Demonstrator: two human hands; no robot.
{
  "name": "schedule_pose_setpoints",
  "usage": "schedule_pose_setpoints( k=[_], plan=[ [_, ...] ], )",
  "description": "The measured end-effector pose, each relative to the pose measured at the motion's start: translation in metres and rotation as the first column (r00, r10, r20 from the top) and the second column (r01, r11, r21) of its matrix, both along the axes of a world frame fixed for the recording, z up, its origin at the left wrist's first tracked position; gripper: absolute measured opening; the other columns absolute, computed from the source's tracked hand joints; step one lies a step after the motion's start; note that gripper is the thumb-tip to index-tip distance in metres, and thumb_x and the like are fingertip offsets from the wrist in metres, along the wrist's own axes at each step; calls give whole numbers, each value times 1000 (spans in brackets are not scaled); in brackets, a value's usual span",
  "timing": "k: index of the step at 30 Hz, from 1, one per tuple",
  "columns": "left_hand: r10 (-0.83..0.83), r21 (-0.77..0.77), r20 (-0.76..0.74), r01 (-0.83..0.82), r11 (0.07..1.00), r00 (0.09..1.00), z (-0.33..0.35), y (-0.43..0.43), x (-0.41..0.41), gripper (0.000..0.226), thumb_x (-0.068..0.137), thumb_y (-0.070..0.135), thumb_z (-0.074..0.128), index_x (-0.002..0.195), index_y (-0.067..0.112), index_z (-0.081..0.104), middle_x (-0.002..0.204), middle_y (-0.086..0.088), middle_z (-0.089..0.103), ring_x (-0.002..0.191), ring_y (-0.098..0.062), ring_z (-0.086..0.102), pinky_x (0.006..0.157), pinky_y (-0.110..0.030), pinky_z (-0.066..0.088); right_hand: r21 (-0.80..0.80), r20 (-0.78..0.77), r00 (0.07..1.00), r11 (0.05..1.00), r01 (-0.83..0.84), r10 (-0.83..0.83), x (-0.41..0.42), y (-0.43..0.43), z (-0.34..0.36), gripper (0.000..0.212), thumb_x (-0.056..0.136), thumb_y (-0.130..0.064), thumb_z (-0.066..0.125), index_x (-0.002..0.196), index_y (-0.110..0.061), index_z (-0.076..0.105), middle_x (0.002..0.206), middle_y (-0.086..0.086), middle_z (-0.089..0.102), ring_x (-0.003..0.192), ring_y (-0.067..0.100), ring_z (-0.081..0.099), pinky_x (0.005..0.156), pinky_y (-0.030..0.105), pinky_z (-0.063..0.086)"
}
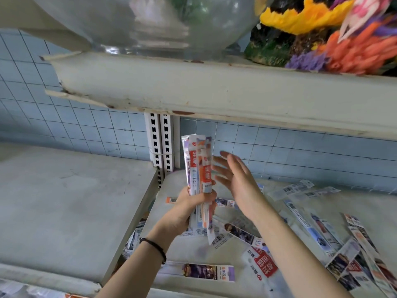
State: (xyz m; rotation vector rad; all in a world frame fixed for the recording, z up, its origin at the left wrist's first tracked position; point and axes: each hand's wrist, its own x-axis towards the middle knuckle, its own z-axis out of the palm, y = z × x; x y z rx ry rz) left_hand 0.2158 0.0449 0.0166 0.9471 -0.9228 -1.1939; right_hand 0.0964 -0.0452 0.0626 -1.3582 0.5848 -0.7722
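Bundle (198, 168) of long flat packets stands upright in your left hand (189, 209), above the left end of the lower shelf (189, 254) and in front of the slotted post (160, 143). Your left hand grips the bundle low down, fingers and thumb curled round it, and the packet ends stick out below the fist. A dark band (153, 247) sits on that wrist. Your right hand (234, 179) is wide open, fingers straight and spread, palm turned to the bundle, just to its right. It holds nothing, and I can't tell if the fingertips touch the bundle's edge. Loose packets (300, 224) lie scattered flat over the lower shelf, mostly right of and below your hands, many overlapping. A purple packet (208, 272) lies alone near the front edge, and a red-and-white packet (262, 267) lies just right of it, partly under your right forearm. A bare grey left shelf (64, 201) adjoins at the left. The upper shelf (214, 91) crosses overhead, its paint chipped and rusty. It carries a clear bowl (150, 22) and, to the right, bright fake flowers (343, 39). Blue tiles (64, 125) cover the wall behind.
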Motion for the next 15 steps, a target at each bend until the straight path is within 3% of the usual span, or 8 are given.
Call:
schedule_pose_setpoints(
  k=[2, 5, 7, 10, 13, 15],
  plan=[
    [-70, -9, 146, 72, 997, 987, 4, -2, -2, 28, 67, 14, 71, 92, 11, 60, 69, -7, 62, 60, -21, 59, 62, -32, 52, -101, -52, 996, 991, -83, 78, 3, -2, 20, 88, 52, -60, 78, 129, -32, 45, 122, -1, 62, 113, 16, 60, 98, 32, 47],
    [-67, -13, 318, 75, 997, 946, 9, -8, -8, 18, 73, 3, 72, 87, 7, 62, 77, -7, 65, 70, -18, 64, 71, -31, 54, -157, -28, 994, 982, -108, 104, 10, -1, 39, 83, 68, -15, 79, 133, -40, 35, 114, -3, 59, 105, 17, 63, 95, 37, 50],
    [-59, -13, 347, 68, 998, 936, 6, -8, -9, 21, 75, -5, 71, 88, 9, 62, 79, -3, 67, 73, -15, 65, 72, -29, 54, -166, 2, 995, 981, -102, 104, 11, 3, 36, 87, 69, 0, 78, 132, -44, 36, 116, -1, 54, 100, 15, 64, 91, 35, 53],
    [-97, 12, 341, 99, 995, 935, -7, -4, -10, 37, 76, -16, 66, 100, 11, 61, 89, 1, 71, 87, -15, 68, 79, -27, 53, -169, 2, 995, 981, -94, 96, 7, 9, 13, 85, 59, -10, 85, 123, -50, 44, 119, 3, 51, 92, 9, 66, 86, 30, 55],
    [-91, 13, 340, 92, 996, 936, -14, -3, -12, 42, 76, -20, 63, 108, 7, 58, 97, -2, 70, 96, -19, 66, 84, -30, 52, -131, 10, 996, 988, -82, 84, 7, 12, -6, 85, 48, -32, 84, 124, -44, 48, 117, 4, 63, 105, 24, 65, 97, 41, 50],
    [-71, 27, 370, 66, 997, 926, -8, -4, -14, 41, 75, -19, 64, 103, 10, 60, 92, 2, 71, 92, -15, 67, 81, -27, 52, -109, 14, 997, 991, -72, 74, 8, 10, -8, 91, 42, -41, 89, 124, -39, 49, 110, -2, 67, 108, 26, 64, 95, 40, 51]
  ],
)
